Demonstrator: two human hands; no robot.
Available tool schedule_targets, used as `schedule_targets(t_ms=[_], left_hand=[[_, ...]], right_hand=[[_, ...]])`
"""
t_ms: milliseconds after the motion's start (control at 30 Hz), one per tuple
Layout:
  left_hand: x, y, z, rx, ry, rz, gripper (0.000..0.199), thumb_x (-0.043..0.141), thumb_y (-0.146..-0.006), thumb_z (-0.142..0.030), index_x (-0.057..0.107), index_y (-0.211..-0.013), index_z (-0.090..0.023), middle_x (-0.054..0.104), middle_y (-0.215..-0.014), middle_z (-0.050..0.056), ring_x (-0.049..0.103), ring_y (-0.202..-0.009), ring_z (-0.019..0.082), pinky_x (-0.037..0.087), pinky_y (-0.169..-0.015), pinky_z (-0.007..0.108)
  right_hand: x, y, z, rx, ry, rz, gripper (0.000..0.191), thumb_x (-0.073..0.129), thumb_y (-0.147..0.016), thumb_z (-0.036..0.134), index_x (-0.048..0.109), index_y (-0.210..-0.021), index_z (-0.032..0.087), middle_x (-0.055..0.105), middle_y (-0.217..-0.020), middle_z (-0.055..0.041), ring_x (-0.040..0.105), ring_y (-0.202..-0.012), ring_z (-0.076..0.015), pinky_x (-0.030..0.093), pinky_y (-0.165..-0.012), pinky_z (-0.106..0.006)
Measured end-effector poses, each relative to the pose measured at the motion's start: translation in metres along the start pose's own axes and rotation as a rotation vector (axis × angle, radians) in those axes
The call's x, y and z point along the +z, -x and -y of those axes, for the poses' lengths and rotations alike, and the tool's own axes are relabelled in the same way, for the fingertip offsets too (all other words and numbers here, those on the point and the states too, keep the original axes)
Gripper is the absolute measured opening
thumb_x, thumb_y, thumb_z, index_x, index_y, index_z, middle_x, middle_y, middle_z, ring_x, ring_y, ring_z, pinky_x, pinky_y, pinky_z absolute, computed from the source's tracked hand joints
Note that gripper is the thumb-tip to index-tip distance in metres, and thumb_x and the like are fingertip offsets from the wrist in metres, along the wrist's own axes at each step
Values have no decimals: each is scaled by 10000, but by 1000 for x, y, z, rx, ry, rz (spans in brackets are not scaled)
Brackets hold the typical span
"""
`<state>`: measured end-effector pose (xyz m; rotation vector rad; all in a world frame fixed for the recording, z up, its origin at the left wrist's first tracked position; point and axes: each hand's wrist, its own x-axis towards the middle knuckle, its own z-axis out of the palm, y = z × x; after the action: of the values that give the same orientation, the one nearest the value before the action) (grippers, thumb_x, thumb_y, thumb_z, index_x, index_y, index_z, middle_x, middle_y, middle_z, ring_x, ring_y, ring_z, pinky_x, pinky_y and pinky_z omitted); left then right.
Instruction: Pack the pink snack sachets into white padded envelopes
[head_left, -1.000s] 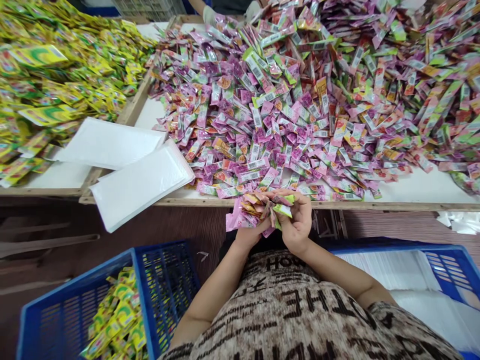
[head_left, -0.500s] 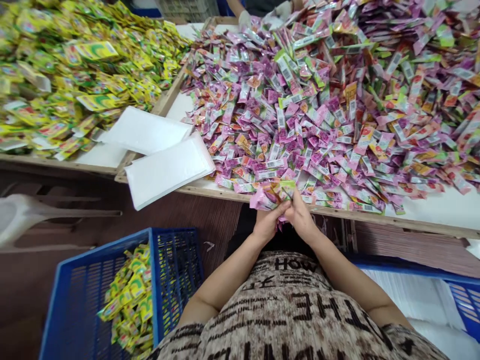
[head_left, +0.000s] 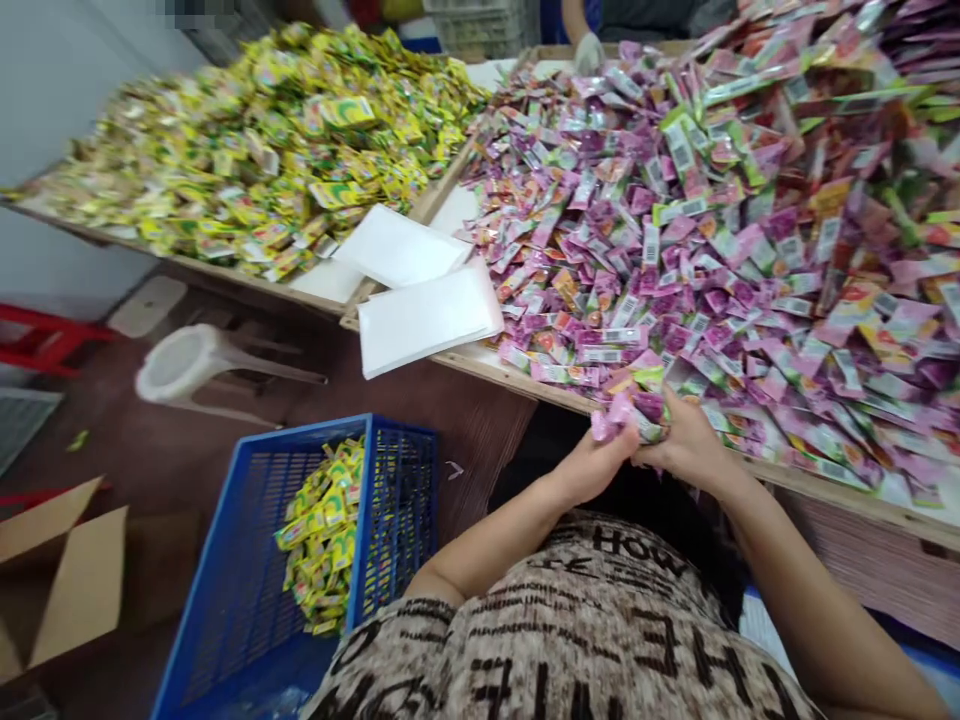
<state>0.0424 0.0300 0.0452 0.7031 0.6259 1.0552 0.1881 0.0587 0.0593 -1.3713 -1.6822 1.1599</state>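
Observation:
My left hand (head_left: 600, 462) and my right hand (head_left: 688, 440) meet at the table's front edge, both closed around a small bunch of pink and purple sachets (head_left: 634, 405). A large heap of similar pink sachets (head_left: 600, 250) covers the table beyond them. To the left of the hands, two stacks of white sheets or pouches lie partly overlapping: the nearer stack (head_left: 427, 318) juts over the front edge, and the farther one (head_left: 401, 245) lies across the wooden divider.
Yellow packets (head_left: 247, 150) fill the left table section. A blue crate (head_left: 255, 540) holding yellow packets stands on the floor, near a white stool (head_left: 180, 362) and an open cardboard box (head_left: 79, 580). Across the table is another person's gloved hand (head_left: 589, 53).
The view has swung left, bringing the stool, box and wall into sight. Both hands still hold the bunch, whose sachets are now turned differently. Only one of the other person's gloves shows now.

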Motion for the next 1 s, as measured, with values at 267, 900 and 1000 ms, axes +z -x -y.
schedule_targets(t_ms=[267,900,1000], left_hand=[[-50,-18,-76,-4,-618,84,326,852,-657,-310,772,-946,-183,760,-987,79,684,-988,293,500,-952,428],[-132,-39,-171,259,-1463,-915,85,609,-837,-202,664,-840,-137,611,-678,-36,540,-715,132,402,-796,251],[-62,-34,-107,317,-1581,-452,101,607,-849,-266,670,-876,-192,620,-646,-23,554,-617,156,396,-648,270]], right_hand=[[19,-5,-13,150,-340,-270,357,865,-529,275,684,-820,176,725,-785,-31,667,-691,-213,547,-665,-337],[-46,38,-29,171,-662,-571,533,885,-547,184,692,-1041,236,747,-977,-37,728,-898,-235,595,-871,-403],[-62,29,13,-48,-611,-596,519,875,-548,164,684,-1021,259,736,-1042,-7,711,-968,-226,581,-922,-402]])
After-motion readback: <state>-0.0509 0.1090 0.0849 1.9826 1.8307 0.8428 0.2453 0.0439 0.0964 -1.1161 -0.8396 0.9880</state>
